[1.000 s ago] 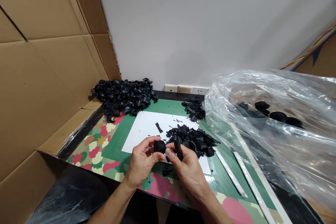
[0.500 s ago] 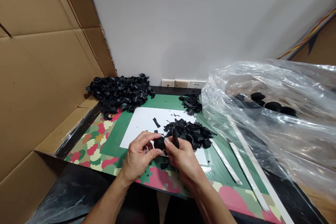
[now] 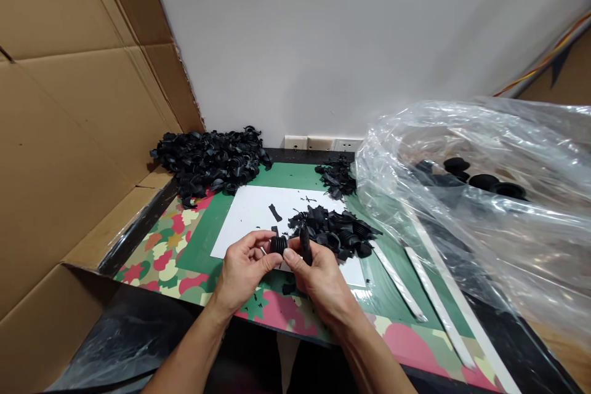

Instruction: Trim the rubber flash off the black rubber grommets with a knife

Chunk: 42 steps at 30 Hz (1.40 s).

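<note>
As the left hand (image 3: pixel 241 265) pinches the ribbed black piece (image 3: pixel 279 245) at the frame's lower centre, we judge it light, soft and springy, best held across its ribbed sides; rightward, we note the right hand (image 3: pixel 319 268) gripping a slim dark object (image 3: pixel 305 245).

Ribbed black piece (image 3: pixel 279 245) in left hand (image 3: pixel 242 266)

Forearms (image 3: pixel 184 351) angled inward, left hand (image 3: pixel 242 271) pinching, right hand (image 3: pixel 319 274) curled, fingertips (image 3: pixel 289 255) close together, perhaps touching

Black scraps (image 3: pixel 212 160) on patterned tabletop (image 3: pixel 172 253)
</note>
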{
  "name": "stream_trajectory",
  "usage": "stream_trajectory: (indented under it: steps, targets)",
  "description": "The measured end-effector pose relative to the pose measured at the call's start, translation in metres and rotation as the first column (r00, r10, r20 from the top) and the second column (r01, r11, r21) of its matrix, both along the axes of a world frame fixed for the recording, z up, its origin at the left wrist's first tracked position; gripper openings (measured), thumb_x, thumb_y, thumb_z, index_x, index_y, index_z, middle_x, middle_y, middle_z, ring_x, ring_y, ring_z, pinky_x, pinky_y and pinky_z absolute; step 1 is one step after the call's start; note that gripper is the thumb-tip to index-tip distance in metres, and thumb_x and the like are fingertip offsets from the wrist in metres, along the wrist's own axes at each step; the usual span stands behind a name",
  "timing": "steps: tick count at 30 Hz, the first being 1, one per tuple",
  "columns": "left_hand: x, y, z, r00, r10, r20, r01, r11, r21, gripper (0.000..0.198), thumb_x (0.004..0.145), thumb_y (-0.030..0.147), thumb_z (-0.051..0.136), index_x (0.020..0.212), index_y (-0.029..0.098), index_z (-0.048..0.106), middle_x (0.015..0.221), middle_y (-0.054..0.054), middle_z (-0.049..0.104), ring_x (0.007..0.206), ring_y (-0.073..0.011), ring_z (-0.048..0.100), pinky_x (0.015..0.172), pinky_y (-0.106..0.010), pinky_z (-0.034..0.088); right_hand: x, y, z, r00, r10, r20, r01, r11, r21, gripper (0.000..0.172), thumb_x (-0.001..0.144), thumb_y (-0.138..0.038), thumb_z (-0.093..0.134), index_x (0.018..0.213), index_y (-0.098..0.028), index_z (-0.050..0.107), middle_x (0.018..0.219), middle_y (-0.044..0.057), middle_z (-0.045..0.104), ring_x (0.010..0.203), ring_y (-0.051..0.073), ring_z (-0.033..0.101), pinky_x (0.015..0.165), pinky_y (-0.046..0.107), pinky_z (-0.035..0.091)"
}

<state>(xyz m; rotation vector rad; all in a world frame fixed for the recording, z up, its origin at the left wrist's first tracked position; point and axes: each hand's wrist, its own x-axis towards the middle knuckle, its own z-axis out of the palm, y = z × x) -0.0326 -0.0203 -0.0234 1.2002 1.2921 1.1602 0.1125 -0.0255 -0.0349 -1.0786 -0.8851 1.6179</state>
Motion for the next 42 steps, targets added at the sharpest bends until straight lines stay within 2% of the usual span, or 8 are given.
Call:
stream_trajectory:
  steps: [3, 6, 9, 11, 16, 24, 32, 42]
  targets:
    - [-0.001, -0.002, 0.002, 0.99, -0.025, -0.141, 0.043, 0.992, 0.121, 0.039, 0.064, 0.021, 0.081, 0.102, 0.022, 0.074, 0.083, -0.001, 0.065, 0.054, -0.0074, 0.047, 0.05, -0.02, 0.04, -0.002, 0.001, -0.001, 1.0, -0.021, -0.012, 0.021, 1.0, 0.007, 0.039, 0.065, -0.051, 0.074, 0.069, -0.016, 0.056, 0.046, -0.01, 0.034, 0.04, 0.004, 0.022, 0.037, 0.02, 0.016]
    - [-0.001, -0.004, 0.004, 0.97, -0.022, -0.243, 0.079, 0.971, 0.227, 0.034, 0.066, 0.019, 0.08, 0.099, 0.024, 0.076, 0.088, -0.003, 0.068, 0.055, -0.0085, 0.048, 0.051, -0.021, 0.04, -0.003, 0.002, -0.003, 0.999, -0.03, -0.043, 0.03, 1.0, -0.005, 0.039, 0.066, -0.051, 0.073, 0.063, -0.017, 0.054, 0.043, -0.011, 0.032, 0.039, 0.004, 0.021, 0.037, 0.02, 0.015]
    - [-0.001, -0.004, 0.003, 0.986, -0.031, -0.162, 0.056, 0.986, 0.155, 0.033, 0.067, 0.018, 0.079, 0.099, 0.021, 0.076, 0.068, -0.001, 0.067, 0.053, -0.0107, 0.052, 0.051, -0.022, 0.042, -0.003, 0.002, -0.004, 0.995, -0.018, -0.101, 0.015, 0.999, -0.034, 0.041, 0.066, -0.051, 0.075, 0.059, -0.016, 0.054, 0.041, -0.011, 0.031, 0.037, 0.003, 0.02, 0.038, 0.02, 0.014]
    - [-0.001, -0.003, 0.001, 0.997, -0.056, -0.06, 0.06, 0.996, 0.066, 0.033, 0.067, 0.018, 0.078, 0.101, 0.019, 0.076, 0.058, 0.0, 0.064, 0.051, -0.0117, 0.055, 0.052, -0.023, 0.044, -0.002, 0.002, -0.004, 0.988, -0.009, -0.155, -0.001, 0.998, -0.062, 0.042, 0.064, -0.051, 0.076, 0.06, -0.016, 0.054, 0.043, -0.009, 0.038, 0.036, 0.002, 0.02, 0.038, 0.02, 0.014]
    - [-0.001, 0.0, 0.0, 0.994, -0.075, 0.081, 0.075, 0.997, -0.002, 0.031, 0.066, 0.016, 0.077, 0.096, 0.016, 0.075, 0.059, 0.001, 0.064, 0.046, -0.0099, 0.056, 0.047, -0.021, 0.044, -0.002, 0.002, -0.004, 0.968, -0.032, -0.248, 0.004, 0.994, -0.113, 0.041, 0.061, -0.048, 0.08, 0.062, -0.015, 0.055, 0.049, -0.006, 0.048, 0.035, 0.001, 0.021, 0.037, 0.019, 0.014]
    - [0.0, 0.0, 0.004, 0.992, -0.057, 0.115, 0.054, 0.998, 0.028, 0.028, 0.066, 0.017, 0.077, 0.093, 0.016, 0.074, 0.062, 0.001, 0.062, 0.05, -0.0091, 0.054, 0.048, -0.02, 0.042, -0.004, 0.004, 0.002, 0.941, -0.074, -0.332, 0.017, 0.985, -0.171, 0.046, 0.048, -0.044, 0.087, 0.06, -0.014, 0.055, 0.047, -0.005, 0.052, 0.033, -0.001, 0.023, 0.036, 0.018, 0.015]
    - [0.003, 0.001, 0.006, 0.991, -0.005, 0.134, -0.001, 0.999, 0.043, 0.026, 0.064, 0.016, 0.078, 0.089, 0.015, 0.076, 0.056, 0.003, 0.058, 0.051, -0.0087, 0.046, 0.048, -0.02, 0.04, -0.004, 0.006, 0.0, 0.924, -0.109, -0.367, 0.039, 0.98, -0.193, 0.046, 0.044, -0.04, 0.09, 0.059, -0.014, 0.055, 0.044, -0.006, 0.051, 0.032, -0.001, 0.025, 0.035, 0.017, 0.016]
    - [0.003, 0.001, -0.005, 0.993, 0.024, 0.112, -0.027, 0.999, 0.022, 0.032, 0.066, 0.028, 0.075, 0.095, 0.015, 0.071, 0.063, 0.002, 0.057, 0.049, -0.0065, 0.045, 0.041, -0.016, 0.033, -0.008, 0.007, -0.005, 0.906, -0.097, -0.412, 0.018, 0.981, -0.192, 0.047, 0.043, -0.04, 0.091, 0.057, -0.013, 0.056, 0.044, -0.005, 0.052, 0.031, -0.002, 0.025, 0.033, 0.016, 0.018]
